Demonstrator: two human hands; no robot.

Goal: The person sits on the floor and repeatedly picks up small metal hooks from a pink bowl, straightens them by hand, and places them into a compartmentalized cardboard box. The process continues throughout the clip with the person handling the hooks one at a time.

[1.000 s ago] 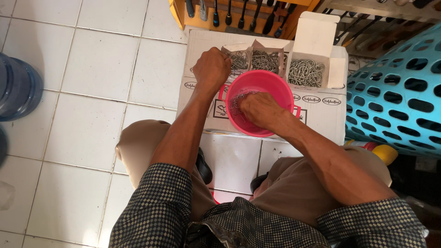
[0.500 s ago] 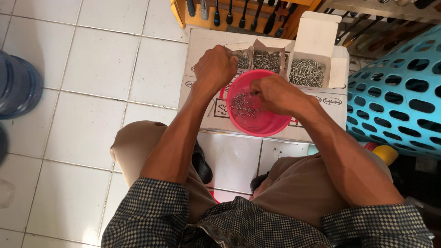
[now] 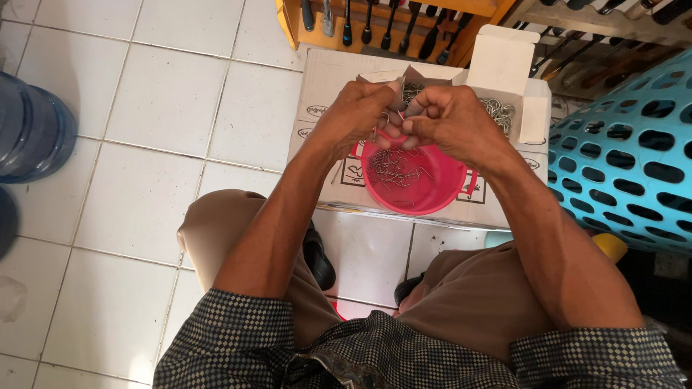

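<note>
A pink plastic bowl (image 3: 425, 194) with several small metal wire hooks (image 3: 395, 171) in it sits on a cardboard box (image 3: 324, 94). My left hand (image 3: 357, 115) and my right hand (image 3: 450, 119) are raised together just above the bowl's far rim, fingertips meeting. Both pinch small wire hooks between thumb and fingers; one hook (image 3: 378, 130) dangles from my left fingers. Behind the hands, small open white cartons (image 3: 504, 86) hold more wire pieces.
A blue perforated plastic basket (image 3: 627, 158) stands at the right. A blue water jug (image 3: 32, 137) is at the left on the white tiled floor. A wooden rack of tools (image 3: 375, 25) runs along the top. My knees lie below the box.
My right hand has lifted out of the bowl and my left hand has come off the rim. Both now meet above the bowl holding wire hooks.
</note>
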